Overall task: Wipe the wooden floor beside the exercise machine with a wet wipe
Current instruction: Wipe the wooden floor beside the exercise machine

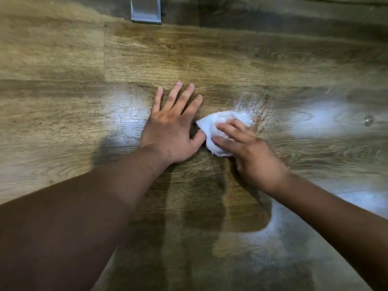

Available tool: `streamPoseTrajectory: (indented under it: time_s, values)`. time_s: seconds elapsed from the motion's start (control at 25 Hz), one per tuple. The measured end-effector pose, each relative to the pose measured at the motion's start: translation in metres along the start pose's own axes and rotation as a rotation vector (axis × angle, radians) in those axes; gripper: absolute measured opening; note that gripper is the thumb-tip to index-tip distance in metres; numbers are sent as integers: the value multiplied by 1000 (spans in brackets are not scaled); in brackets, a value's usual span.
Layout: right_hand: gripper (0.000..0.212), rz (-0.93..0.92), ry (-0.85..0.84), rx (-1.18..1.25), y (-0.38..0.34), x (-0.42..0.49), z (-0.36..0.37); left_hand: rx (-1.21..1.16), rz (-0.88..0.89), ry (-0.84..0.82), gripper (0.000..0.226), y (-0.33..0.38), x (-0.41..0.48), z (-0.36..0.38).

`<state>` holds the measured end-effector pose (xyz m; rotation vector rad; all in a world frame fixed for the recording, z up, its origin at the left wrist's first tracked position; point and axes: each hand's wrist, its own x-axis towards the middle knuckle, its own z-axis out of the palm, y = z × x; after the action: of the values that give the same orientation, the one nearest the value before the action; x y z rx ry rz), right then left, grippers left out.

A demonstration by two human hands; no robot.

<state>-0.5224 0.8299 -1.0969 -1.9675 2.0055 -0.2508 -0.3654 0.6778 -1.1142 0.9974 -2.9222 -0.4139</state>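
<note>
Down on the wooden floor point(63, 59), two bare hands are sitting close together near the middle of the view. The left hand point(170, 131) is lying flat on the boards with its palm down. Its fingers are stretching out straight and a little apart, and it is holding nothing. Its thumb is pointing toward the right hand and reaching the edge of the wipe. It may be touching it or only almost touching it; I cannot tell which.

The right hand point(252, 156) is gripping the wipe point(218, 122). Its fingers and thumb are bending over the top of it and pressing it down onto the floor. The wipe is white and bunched up into a soft lump. It is lying on the floor just to the right of the left hand, partly under the right hand's fingers, with its far side sticking out.

Just past the wipe, a shiny, streaky patch point(258, 110) is showing on the boards. A bright spot of light point(130, 114) is glowing on the floor to the left of the left hand. Both arms are coming in from the bottom corners, and a dark shadow point(210, 196) is falling on the boards between them. At the top edge, a gray block point(146, 10) is standing on the floor, well apart from the hands.
</note>
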Motion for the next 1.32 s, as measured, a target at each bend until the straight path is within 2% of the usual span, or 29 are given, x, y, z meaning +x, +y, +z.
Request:
streamPoseTrajectory:
  time_s: [0.04, 0.12, 0.2, 0.28, 0.36, 0.44, 0.56, 0.64, 0.72, 0.8, 0.88, 1.0, 1.2, 1.24, 1.32]
  values:
    - [58, -35, -34, -23, 9, -6, -3, -1, 3, 3, 76, 1, 0, 0]
    - [52, -1, 14, -88, 42, 11, -13, -8, 14, 12, 74, 1, 0, 2]
    - [48, 191, 99, -150, 74, 50, -30, -2, 15, 13, 73, 0, 1, 2]
    - [50, 373, 153, -110, 85, 85, -39, 1, 15, 21, 72, -1, 0, 2]
    - [52, 436, 205, -55, 69, 88, -32, -12, 21, 34, 71, 0, -1, 3]
    - [54, 335, 245, -42, 37, 47, -11, -21, 18, 48, 66, 0, -1, 3]
    - [53, 164, 151, 6, -21, -41, 16, -14, 5, 48, 59, -1, 0, 4]
    - [51, 64, 83, -28, -22, -60, 15, -12, 10, 40, 57, -1, 0, 6]
    - [50, 5, 64, -44, 4, -35, 5, -17, 13, 43, 57, -1, 0, 7]
    - [47, 19, 138, -49, 30, 13, -5, -17, 23, 62, 57, -1, 1, 6]
    - [46, 108, 251, -18, 38, 59, -11, -13, 38, 83, 56, 0, 0, 6]
    - [45, 254, 315, 54, 1, 53, 4, -20, 54, 97, 54, -2, 0, 8]
    - [40, 53, 94, 225, -72, -86, 31, -16, 49, 107, 54, -3, 0, 8]
    - [40, 15, 83, 237, -62, -87, 28, -15, 52, 106, 54, -2, 0, 8]
    - [38, 57, 126, 210, -38, -55, 19, -12, 53, 97, 54, -2, 1, 8]
